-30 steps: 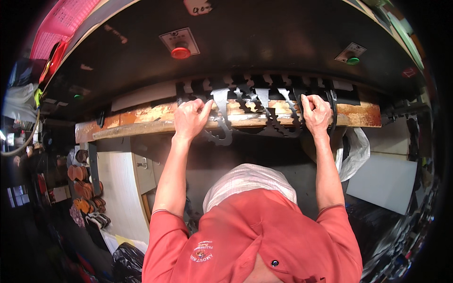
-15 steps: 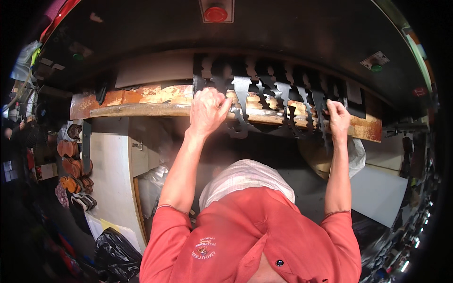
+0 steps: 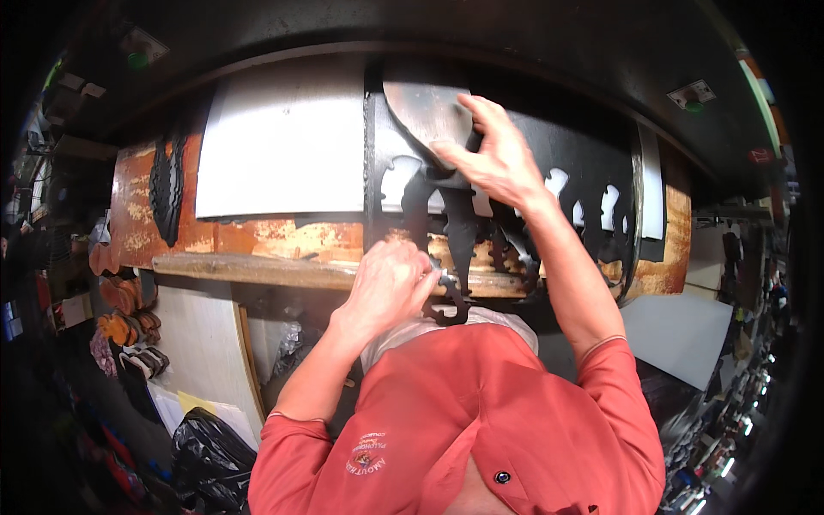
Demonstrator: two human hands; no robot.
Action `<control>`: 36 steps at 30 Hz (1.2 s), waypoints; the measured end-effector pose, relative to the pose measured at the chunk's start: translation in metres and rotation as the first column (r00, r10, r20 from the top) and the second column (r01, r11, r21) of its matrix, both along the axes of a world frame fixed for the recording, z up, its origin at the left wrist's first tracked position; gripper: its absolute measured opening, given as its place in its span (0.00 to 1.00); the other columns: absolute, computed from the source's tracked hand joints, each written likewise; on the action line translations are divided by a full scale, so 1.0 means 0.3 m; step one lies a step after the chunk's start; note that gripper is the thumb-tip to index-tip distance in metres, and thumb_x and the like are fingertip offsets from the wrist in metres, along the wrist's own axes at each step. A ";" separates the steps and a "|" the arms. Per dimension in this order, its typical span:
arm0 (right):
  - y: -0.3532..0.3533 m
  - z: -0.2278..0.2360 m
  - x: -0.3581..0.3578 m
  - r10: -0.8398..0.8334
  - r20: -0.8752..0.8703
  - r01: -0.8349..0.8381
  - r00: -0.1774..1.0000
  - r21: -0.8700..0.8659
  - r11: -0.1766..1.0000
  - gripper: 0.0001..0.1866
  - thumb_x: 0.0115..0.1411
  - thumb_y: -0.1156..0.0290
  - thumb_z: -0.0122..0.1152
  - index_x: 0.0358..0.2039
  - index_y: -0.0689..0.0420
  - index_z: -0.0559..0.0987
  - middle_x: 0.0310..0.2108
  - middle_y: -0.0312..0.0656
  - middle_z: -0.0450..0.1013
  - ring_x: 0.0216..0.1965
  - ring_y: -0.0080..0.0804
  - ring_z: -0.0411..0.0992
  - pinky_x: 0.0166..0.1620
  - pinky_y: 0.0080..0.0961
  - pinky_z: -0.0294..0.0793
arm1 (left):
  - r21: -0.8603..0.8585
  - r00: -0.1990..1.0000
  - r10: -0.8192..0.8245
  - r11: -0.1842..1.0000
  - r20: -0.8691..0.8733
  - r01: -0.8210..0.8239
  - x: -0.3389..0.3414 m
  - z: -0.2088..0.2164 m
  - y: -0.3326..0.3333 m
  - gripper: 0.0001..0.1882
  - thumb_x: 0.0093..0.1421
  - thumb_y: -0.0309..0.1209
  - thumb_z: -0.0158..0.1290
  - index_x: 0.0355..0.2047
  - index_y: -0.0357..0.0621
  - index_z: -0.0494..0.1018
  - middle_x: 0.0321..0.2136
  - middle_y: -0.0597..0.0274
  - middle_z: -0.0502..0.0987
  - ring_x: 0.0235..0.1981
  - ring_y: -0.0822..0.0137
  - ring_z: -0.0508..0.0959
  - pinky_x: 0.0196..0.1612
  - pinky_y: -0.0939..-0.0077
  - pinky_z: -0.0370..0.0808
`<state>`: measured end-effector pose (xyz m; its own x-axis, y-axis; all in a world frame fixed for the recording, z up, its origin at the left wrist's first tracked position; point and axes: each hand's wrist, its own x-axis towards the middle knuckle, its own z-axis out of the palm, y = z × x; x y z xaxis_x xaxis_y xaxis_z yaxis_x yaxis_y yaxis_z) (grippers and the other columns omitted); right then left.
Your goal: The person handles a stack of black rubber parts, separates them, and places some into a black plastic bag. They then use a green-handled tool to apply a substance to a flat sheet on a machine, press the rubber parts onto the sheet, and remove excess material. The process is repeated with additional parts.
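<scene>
A black cut-out sheet (image 3: 566, 142) lies over the bench, with notched strips hanging at its front. My left hand (image 3: 386, 279) is closed at the sheet's lower left part, beside the strips; its fingertips are partly hidden. Farther in, my right hand (image 3: 502, 159) grips the right edge of a flat, rounded, grey-brown sole-shaped piece (image 3: 421, 99), thumb near and fingers beyond. That piece rests over the sheet, close to the overhang; its exact kind does not show.
A white board (image 3: 283, 146) lies left of the sheet on the worn wooden bench (image 3: 193, 236). Dark stacked cut pieces (image 3: 167, 193) sit at the far left. Overhead hangs a wide black machine part (image 3: 515, 34). Below left are brown soles (image 3: 124, 292) and a black bag (image 3: 210, 455).
The black sheet has come toward me, and more of it and the white board shows. My right hand has left the sheet's right side and moved left to the sole-shaped piece.
</scene>
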<state>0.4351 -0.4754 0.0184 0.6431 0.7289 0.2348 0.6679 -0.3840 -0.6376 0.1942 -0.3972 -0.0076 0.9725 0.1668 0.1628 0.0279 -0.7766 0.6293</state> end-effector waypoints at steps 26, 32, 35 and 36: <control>0.052 0.054 0.218 0.381 -0.820 0.260 0.426 0.514 0.817 0.47 0.51 0.65 0.73 0.70 0.69 0.68 0.60 0.49 0.75 0.60 0.33 0.74 0.70 0.29 0.66 | 0.230 0.977 0.180 0.952 0.117 -0.203 0.477 -0.025 0.235 0.33 0.64 0.43 0.65 0.65 0.40 0.72 0.72 0.39 0.63 0.74 0.40 0.62 0.74 0.43 0.59; -0.079 0.105 0.279 0.138 -0.662 0.224 0.737 0.432 0.873 0.47 0.48 0.65 0.76 0.67 0.71 0.70 0.57 0.51 0.76 0.56 0.38 0.76 0.63 0.30 0.72 | 0.240 0.966 0.181 0.945 0.184 -0.223 0.475 -0.056 0.236 0.35 0.62 0.41 0.67 0.66 0.41 0.72 0.71 0.39 0.64 0.74 0.39 0.62 0.73 0.41 0.59; -0.107 0.087 0.294 -0.051 -0.481 0.198 0.875 0.259 0.945 0.47 0.44 0.61 0.81 0.67 0.59 0.76 0.65 0.57 0.70 0.62 0.45 0.73 0.65 0.37 0.71 | 0.246 0.968 0.180 0.944 0.176 -0.220 0.478 -0.058 0.232 0.36 0.60 0.40 0.68 0.67 0.41 0.71 0.72 0.39 0.64 0.74 0.38 0.62 0.73 0.40 0.59; -0.098 0.065 0.291 -0.106 -0.324 0.174 0.940 0.187 0.967 0.47 0.43 0.60 0.81 0.66 0.55 0.77 0.67 0.59 0.68 0.64 0.47 0.71 0.66 0.39 0.71 | 0.248 0.967 0.184 0.942 0.175 -0.225 0.479 -0.057 0.230 0.36 0.61 0.40 0.68 0.67 0.41 0.71 0.72 0.39 0.64 0.74 0.38 0.62 0.73 0.40 0.59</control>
